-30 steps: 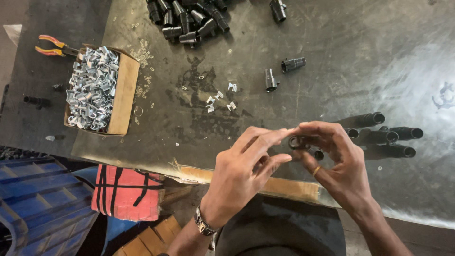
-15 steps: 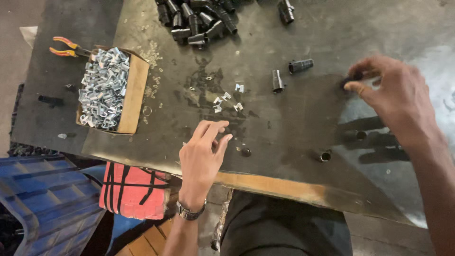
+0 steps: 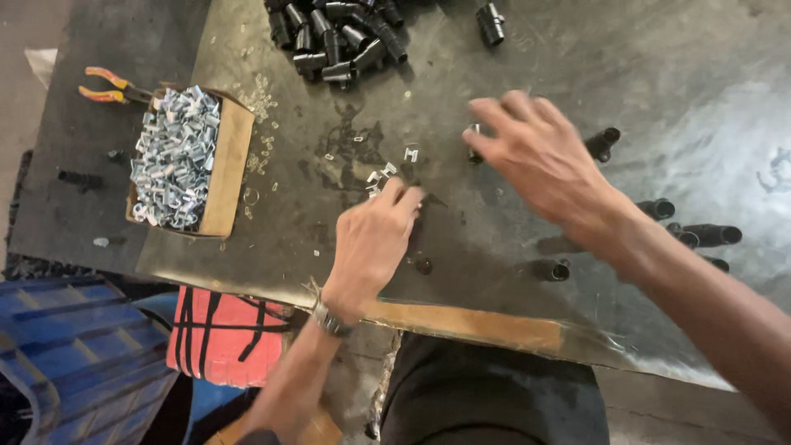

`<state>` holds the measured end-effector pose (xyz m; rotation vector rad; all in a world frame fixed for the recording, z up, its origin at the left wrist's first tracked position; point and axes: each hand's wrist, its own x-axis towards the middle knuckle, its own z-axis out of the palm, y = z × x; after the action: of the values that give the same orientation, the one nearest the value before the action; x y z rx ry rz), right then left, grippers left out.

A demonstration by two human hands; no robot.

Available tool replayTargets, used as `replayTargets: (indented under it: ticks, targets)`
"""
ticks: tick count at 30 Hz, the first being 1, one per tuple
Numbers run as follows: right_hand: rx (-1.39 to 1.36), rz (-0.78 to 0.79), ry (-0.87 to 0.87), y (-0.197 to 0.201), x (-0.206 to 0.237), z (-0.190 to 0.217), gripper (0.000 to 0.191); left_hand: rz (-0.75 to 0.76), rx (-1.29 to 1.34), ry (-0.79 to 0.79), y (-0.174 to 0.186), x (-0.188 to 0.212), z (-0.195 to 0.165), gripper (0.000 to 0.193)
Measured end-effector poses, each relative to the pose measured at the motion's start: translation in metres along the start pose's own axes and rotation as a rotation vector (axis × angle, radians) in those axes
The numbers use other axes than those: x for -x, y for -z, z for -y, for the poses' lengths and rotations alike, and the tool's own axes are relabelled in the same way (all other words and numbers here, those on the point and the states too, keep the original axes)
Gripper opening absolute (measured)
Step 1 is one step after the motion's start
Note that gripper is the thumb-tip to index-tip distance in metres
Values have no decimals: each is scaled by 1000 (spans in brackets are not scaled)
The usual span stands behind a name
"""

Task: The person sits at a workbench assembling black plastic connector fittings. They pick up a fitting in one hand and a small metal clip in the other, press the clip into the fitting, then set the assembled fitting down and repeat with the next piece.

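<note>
Reaching across a dark metal surface (image 3: 577, 66), the left hand (image 3: 375, 239) rests curled fingers on small silvery clips (image 3: 387, 175), which look light, stiff and best pinched at their edges. The right hand (image 3: 540, 156) hovers open over a short black tube (image 3: 475, 142), likely rigid and rollable; it hides most of it.

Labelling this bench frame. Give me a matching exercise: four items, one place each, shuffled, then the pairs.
Things:
1. cardboard box of silver clips
2. pliers with orange handles
3. pile of black tubes
4. left hand

Places:
A. top edge of the table, middle
B. beside the loose clips at the table's centre
C. table's left side
D. behind the box, far left

Pairs: 1-C, 2-D, 3-A, 4-B
</note>
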<state>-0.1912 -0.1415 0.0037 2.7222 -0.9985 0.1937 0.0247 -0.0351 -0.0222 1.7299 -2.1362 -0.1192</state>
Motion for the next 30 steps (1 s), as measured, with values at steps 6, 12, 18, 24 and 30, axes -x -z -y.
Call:
replayTargets:
  ticks: [6, 12, 18, 24, 30]
  targets:
    - [72, -13, 169, -3, -4, -4, 37, 31, 402, 348, 13, 32, -2, 24]
    - [-533, 228, -117, 27, 24, 9, 37, -43, 952, 318, 22, 49, -13, 31]
    - [-1189, -67, -203, 33, 50, 45, 25, 5, 1408, 621, 22, 54, -35, 24]
    - [-1385, 30, -430, 49, 80, 71, 38, -134, 1138, 356, 35, 62, -53, 22]
    - [-1295, -88, -483, 45, 88, 78, 39, -104, 920, 280, 46, 58, -68, 35]
